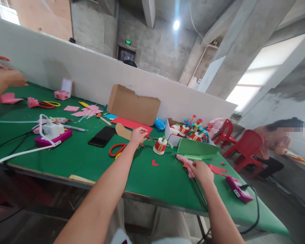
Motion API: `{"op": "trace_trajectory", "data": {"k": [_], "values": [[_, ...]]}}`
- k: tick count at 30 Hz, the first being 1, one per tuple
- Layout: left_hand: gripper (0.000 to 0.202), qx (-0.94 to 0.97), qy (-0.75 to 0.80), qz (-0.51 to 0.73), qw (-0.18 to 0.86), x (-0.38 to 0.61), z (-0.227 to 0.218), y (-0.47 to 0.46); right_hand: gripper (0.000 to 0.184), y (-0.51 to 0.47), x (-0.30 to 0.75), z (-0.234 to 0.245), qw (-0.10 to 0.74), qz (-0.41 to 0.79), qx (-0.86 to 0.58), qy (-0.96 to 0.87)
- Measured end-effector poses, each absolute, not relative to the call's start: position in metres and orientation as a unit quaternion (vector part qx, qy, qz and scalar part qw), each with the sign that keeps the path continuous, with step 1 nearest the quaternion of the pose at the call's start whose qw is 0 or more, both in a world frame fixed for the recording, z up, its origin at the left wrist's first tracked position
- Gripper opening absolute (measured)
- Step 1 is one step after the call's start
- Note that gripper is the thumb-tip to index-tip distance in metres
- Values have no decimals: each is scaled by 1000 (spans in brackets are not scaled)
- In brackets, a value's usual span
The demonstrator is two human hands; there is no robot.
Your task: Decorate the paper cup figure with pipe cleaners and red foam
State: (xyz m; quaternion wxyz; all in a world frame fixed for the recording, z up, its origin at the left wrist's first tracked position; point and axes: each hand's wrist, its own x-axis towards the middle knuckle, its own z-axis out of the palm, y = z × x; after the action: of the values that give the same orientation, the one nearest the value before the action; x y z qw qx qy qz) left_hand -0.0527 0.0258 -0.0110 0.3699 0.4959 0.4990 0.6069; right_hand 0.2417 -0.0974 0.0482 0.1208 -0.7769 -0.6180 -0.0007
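Note:
My left hand (138, 135) reaches out over the green table (66, 159), fingers pinched on the edge of a red paper sheet (131, 124) beside a tan cardboard cutout (122, 131). Red-handled scissors (117, 150) lie just below that hand. My right hand (199, 169) is closed round a pink glue gun (186, 165) resting on the table, next to a green paper sheet (197, 147). A small paper-cup figure (160, 145) stands between my two hands. A tiny red paper scrap (155, 163) lies in front of it.
A black phone (102, 136), a magenta box with a white charger (52, 134), pink paper scraps (87, 111) and a cardboard box (133, 105) sit further back. A white box (170, 135) holds several cup figures. Another person's hand (5, 78) is at far left; someone sits by red chairs (246, 149) at right.

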Motion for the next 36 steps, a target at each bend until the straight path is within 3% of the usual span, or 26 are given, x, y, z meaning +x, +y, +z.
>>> {"op": "trace_trajectory", "data": {"k": [2,5,11,16,21,36], "values": [[10,500,511,602,354,-54,-14,29,36,-95,220,61,168,-67,-753,-633],[11,499,527,599,338,-56,-18,32,25,-78,169,74,222,-108,-587,-771],[9,496,561,588,306,-62,-21,35,21,-20,86,66,57,-197,-420,-884],[8,492,582,577,293,-61,-22,36,26,1,73,53,-33,-215,-421,-880],[8,503,588,565,286,-59,-19,32,24,10,76,52,-43,-203,-438,-875],[7,553,603,527,231,-50,-8,24,20,8,82,61,43,-126,-502,-855]]}}
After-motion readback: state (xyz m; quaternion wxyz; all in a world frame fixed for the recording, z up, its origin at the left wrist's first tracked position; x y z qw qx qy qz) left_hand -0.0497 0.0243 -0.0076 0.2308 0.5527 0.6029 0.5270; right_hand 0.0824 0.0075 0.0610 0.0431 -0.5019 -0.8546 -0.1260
